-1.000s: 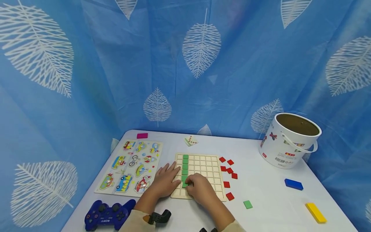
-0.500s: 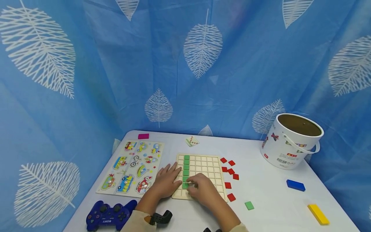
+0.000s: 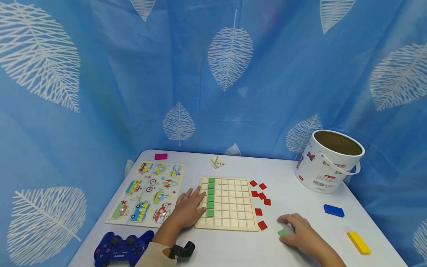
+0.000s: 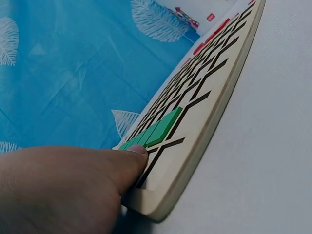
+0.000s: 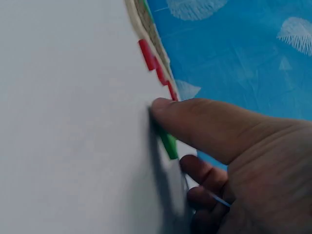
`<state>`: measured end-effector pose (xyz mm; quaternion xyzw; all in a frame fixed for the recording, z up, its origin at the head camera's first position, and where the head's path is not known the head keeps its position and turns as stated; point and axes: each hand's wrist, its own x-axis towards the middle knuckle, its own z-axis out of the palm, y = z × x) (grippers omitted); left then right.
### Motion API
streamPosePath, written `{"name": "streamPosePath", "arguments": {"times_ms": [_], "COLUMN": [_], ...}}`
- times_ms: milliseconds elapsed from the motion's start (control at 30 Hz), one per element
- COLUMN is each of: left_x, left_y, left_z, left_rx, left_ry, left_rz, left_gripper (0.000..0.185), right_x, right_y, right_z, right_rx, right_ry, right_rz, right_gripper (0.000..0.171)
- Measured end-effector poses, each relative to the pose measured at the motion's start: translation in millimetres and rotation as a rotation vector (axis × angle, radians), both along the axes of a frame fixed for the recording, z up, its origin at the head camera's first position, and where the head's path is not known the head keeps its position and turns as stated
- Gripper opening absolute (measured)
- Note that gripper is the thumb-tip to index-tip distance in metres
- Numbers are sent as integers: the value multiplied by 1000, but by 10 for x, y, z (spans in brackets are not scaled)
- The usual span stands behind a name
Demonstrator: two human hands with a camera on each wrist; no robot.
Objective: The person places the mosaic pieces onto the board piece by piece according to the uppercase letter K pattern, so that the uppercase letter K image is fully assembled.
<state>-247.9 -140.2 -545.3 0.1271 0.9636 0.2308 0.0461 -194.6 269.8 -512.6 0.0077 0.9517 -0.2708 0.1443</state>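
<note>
My left hand point(image 3: 189, 208) rests with spread fingers on the left side of a wooden grid board point(image 3: 234, 214). Its thumb lies at the lowest of several green square tiles point(image 3: 210, 213), which form one column in the grid; the left wrist view shows the thumb point(image 4: 131, 161) close beside these tiles. Right of the board, my right hand point(image 3: 303, 234) is low over the table around a loose green tile point(image 3: 282, 232). Thumb and fingers stand apart on either side of it. In the right wrist view the thumb partly hides this green tile point(image 5: 169, 145).
Several red tiles point(image 3: 258, 211) lie along the board's right edge. A picture puzzle board point(image 3: 150, 198) and a blue game controller point(image 3: 123, 247) are at the left. At the right stand a white bucket point(image 3: 325, 167), a blue block point(image 3: 333, 210) and a yellow block point(image 3: 359, 243).
My right hand has left the green column on the board and moved right to the loose green tile on the table. The left hand has stayed on the board.
</note>
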Motion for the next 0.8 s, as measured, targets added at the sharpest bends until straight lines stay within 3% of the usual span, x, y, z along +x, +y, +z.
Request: {"name": "streamPosePath", "arguments": {"times_ms": [133,500,667,800], "left_x": [7,11,8,13], "left_y": [-17,-9,-4,2], "left_z": [30,12,39,40], "left_rx": [15,5,15,12], "left_ry": [1,1,1,-14], "left_rz": [-5,-12,-12,-8], "left_gripper": [63,63,63,63], "right_x": [53,36,-32,-67], "right_y": [128,108,-295,-908], "right_z": [-49,-57,25,70], "right_rx": [-52,-36,-63,-183], "right_ry": [-1,16,142,267], "right_rz": [4,-50,-57,79], "right_gripper": [47,27,23,28]}}
